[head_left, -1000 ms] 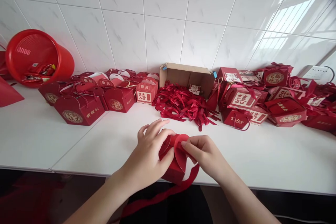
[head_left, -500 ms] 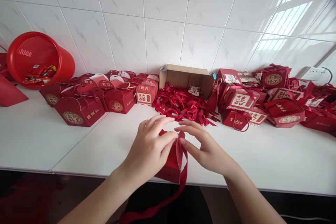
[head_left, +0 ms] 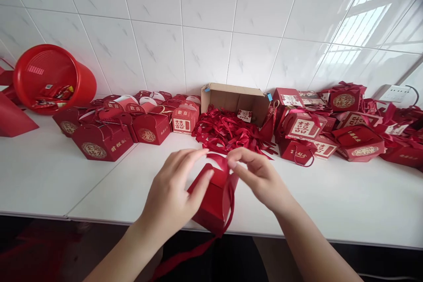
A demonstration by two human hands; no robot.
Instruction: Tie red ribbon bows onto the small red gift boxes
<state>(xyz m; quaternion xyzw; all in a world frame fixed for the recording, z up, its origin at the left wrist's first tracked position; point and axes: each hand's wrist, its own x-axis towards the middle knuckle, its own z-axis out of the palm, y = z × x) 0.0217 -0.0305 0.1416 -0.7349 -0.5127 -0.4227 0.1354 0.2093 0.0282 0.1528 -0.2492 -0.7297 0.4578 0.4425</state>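
Observation:
A red gift box (head_left: pixel 211 205) sits at the table's front edge between my hands, its lid flaps raised. My left hand (head_left: pixel 178 185) is at the box's left side, thumb and fingers apart, with nothing gripped. My right hand (head_left: pixel 259 176) pinches a red ribbon (head_left: pixel 232 200) near the top right of the box. The ribbon runs down the box's right side, and its long tail hangs below the table edge. Some of the box top is hidden behind my fingers.
Behind the box, loose red ribbons (head_left: pixel 228 130) spill from a cardboard box (head_left: pixel 224 97). Red gift boxes (head_left: pixel 150 128) stand on the left, beside a tipped red bucket (head_left: pixel 87 83) holding small packets. More boxes (head_left: pixel 302 125) are piled on the right, near a power strip (head_left: pixel 393 93).
My left hand has moved left and opened away from the box top. My right hand has closed on the ribbon and lifted slightly. More of the box's top now shows.

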